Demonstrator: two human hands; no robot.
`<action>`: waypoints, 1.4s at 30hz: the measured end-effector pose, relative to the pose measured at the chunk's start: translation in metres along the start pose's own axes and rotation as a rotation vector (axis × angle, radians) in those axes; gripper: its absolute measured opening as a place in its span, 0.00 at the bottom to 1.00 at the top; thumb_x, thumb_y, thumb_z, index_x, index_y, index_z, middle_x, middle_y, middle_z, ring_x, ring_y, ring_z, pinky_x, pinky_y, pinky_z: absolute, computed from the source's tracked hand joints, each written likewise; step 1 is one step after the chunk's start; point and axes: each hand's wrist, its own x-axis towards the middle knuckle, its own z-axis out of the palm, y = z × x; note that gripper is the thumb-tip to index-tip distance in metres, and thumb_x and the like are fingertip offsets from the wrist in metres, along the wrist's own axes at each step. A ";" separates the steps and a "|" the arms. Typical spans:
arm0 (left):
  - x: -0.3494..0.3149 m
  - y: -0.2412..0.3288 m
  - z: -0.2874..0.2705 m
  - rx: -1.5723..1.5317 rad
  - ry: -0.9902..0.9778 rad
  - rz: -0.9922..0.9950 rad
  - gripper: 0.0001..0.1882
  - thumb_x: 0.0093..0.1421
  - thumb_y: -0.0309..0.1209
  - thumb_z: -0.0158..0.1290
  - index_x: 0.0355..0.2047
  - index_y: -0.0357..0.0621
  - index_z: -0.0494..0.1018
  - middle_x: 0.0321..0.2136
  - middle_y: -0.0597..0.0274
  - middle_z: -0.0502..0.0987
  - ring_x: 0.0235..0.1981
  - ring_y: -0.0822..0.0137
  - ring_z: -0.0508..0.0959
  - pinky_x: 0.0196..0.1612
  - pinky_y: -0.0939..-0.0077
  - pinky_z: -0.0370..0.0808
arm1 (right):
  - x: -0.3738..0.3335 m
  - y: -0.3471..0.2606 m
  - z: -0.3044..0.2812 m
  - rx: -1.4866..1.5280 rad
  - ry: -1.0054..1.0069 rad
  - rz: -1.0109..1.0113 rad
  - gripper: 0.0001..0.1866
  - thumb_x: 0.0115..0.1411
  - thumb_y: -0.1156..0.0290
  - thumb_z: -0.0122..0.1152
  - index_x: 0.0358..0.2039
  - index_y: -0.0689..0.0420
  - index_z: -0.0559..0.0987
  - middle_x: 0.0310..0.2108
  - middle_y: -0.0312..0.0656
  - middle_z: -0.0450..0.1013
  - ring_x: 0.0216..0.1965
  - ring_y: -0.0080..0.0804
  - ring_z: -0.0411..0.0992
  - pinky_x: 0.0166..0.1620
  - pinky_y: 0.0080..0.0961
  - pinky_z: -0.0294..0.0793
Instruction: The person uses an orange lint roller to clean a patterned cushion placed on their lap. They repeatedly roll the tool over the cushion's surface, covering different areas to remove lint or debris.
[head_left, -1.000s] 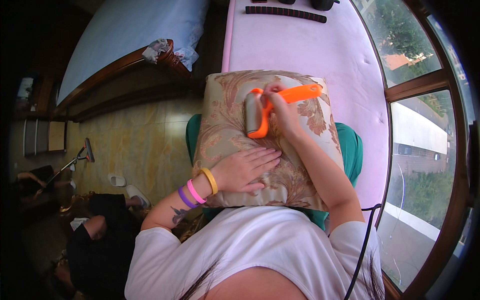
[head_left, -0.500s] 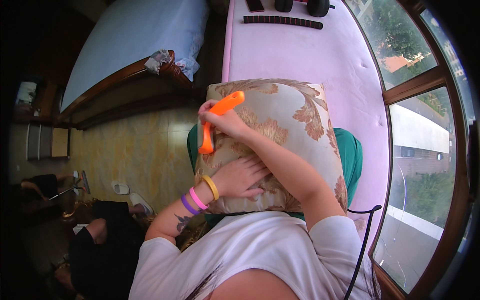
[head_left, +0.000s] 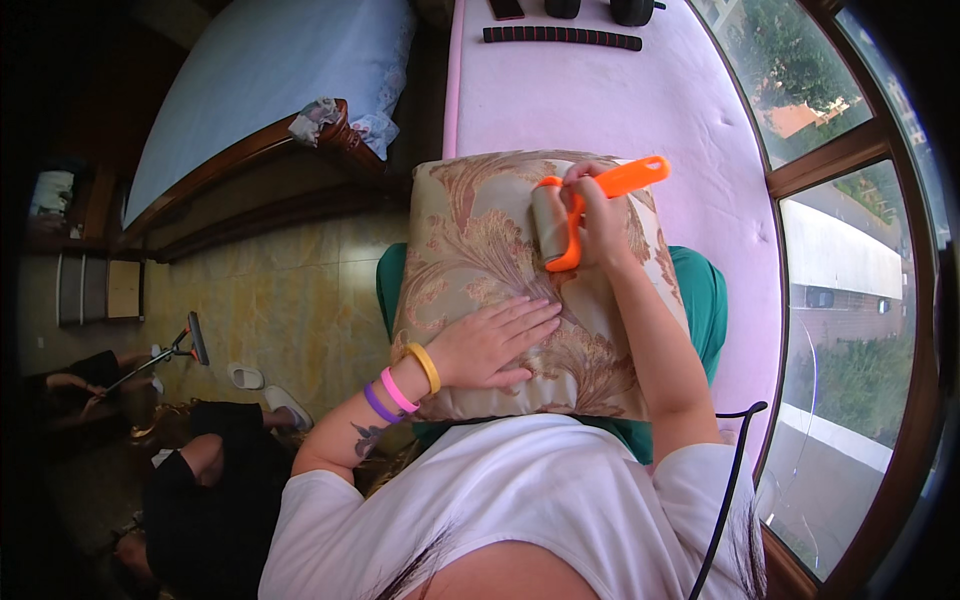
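On my lap lies a cushion [head_left: 470,230], beige with a brown-gold leaf pattern. My right hand [head_left: 598,215] is closed around an orange lint roller [head_left: 638,177], near where its handle meets the frame. The roller's pale cylinder [head_left: 548,222] is against the upper right part of the cushion, as far as I can see. My left hand [head_left: 492,345] lies flat on the near part of the cushion with its fingers stretched out. Yellow, pink and purple bands circle the left wrist and forearm.
I sit on a pink padded bench [head_left: 590,100] holding a black ridged bar [head_left: 562,39], a phone and dumbbells at its far end. Windows line the right. A blue-covered bed [head_left: 270,80] stands far left. At lower left are seated people and a mop [head_left: 197,338].
My right hand has carried the lint roller from the cushion's left edge to its upper right. My left hand stays nearly still. The mop at the left has shifted right and up.
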 end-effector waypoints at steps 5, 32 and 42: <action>-0.001 -0.007 -0.006 -0.041 -0.002 -0.035 0.36 0.57 0.50 0.44 0.59 0.39 0.53 0.60 0.50 0.53 0.61 0.54 0.55 0.62 0.59 0.50 | -0.005 -0.016 -0.045 -0.116 0.177 -0.116 0.04 0.51 0.75 0.46 0.23 0.59 0.69 0.19 0.35 0.65 0.21 0.20 0.63 0.27 0.16 0.62; -0.001 -0.139 0.002 -0.010 0.164 -0.214 0.27 0.63 0.47 0.32 0.60 0.55 0.55 0.62 0.60 0.50 0.64 0.57 0.46 0.64 0.58 0.38 | -0.112 0.037 0.099 0.119 -0.179 0.141 0.02 0.53 0.77 0.46 0.29 0.58 0.68 0.23 0.34 0.65 0.25 0.19 0.63 0.30 0.16 0.64; -0.001 -0.138 -0.002 0.020 0.182 -0.185 0.27 0.62 0.49 0.34 0.60 0.58 0.55 0.62 0.60 0.52 0.62 0.55 0.50 0.63 0.57 0.42 | -0.114 0.021 0.081 0.056 -0.155 0.116 0.01 0.56 0.75 0.50 0.29 0.58 0.69 0.23 0.33 0.67 0.25 0.19 0.66 0.30 0.16 0.66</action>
